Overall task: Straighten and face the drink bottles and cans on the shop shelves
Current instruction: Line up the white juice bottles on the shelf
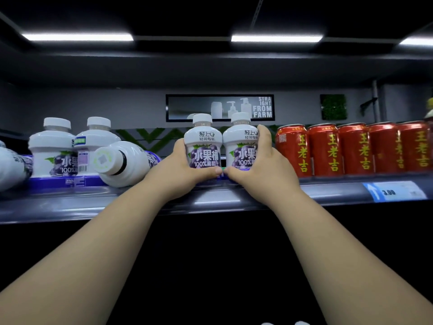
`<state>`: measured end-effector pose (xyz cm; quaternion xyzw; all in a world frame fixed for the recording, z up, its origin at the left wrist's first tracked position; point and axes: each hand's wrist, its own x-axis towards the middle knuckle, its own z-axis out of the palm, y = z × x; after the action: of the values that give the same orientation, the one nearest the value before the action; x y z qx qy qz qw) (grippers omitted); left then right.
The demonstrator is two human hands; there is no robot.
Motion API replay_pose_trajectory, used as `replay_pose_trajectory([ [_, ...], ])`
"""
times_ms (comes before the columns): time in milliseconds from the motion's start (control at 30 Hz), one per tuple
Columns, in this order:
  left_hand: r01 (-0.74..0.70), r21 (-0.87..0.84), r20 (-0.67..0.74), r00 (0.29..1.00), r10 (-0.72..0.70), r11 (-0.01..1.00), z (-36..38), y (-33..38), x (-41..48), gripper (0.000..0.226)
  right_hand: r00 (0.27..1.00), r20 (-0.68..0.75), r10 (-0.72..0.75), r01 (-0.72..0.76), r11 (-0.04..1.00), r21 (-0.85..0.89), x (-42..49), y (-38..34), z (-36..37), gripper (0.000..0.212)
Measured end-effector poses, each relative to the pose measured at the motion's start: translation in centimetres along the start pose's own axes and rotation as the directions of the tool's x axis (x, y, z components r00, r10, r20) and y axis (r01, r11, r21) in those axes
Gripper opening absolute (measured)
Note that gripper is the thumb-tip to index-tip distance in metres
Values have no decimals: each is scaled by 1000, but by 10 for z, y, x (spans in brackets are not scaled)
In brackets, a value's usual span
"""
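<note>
grip of left hand (186, 168) clasps left grape bottle (203, 143); right hand (262, 165) clasps right grape bottle (240, 141); both upright.

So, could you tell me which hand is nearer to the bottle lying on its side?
Left. The left hand grips an upright bottle just right of the toppled bottle; the right hand holds the next bottle, farther right.

On my feed, three white light strips (77, 37) glow across the dark ceiling. On the grey back wall hangs a black-framed sign (220, 107) reading STRAIGHT FROM FARM beside pictured pump dispensers. To its right I see a square panel of green foliage (333, 107), and lower left a green zigzag trim (147, 136). Low on the right sits a price label (396, 191) showing a blue arrow and 3.00. A purple cardboard tray (58, 181) lies at the left.
</note>
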<state>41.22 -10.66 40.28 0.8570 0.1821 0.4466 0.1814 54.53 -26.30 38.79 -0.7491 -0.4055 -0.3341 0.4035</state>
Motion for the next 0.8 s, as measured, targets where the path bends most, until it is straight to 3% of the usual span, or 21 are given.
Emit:
replay_pose_trajectory([
  [200, -11, 254, -96, 995, 37, 967, -2, 12, -15, 88, 1000, -1, -12, 12, 1000, -12, -1, 0, -3, 111],
  [400, -46, 331, -165, 981, 106, 942, 0, 21, -31, 107, 999, 13, -38, 38, 999, 39, -4, 0, -5, 114],
  [633, -204, 374, -226, 926, 302, 905, -25, 27, -86, 62, 977, -90, -195, 208, 963, 169, -16, 4, -7, 97],
  [800, -178, 326, -303, 911, 281, 929, -49, 21, -119, 50, 933, -175, -313, 352, 895, 274, -43, -27, 9, 81],
])
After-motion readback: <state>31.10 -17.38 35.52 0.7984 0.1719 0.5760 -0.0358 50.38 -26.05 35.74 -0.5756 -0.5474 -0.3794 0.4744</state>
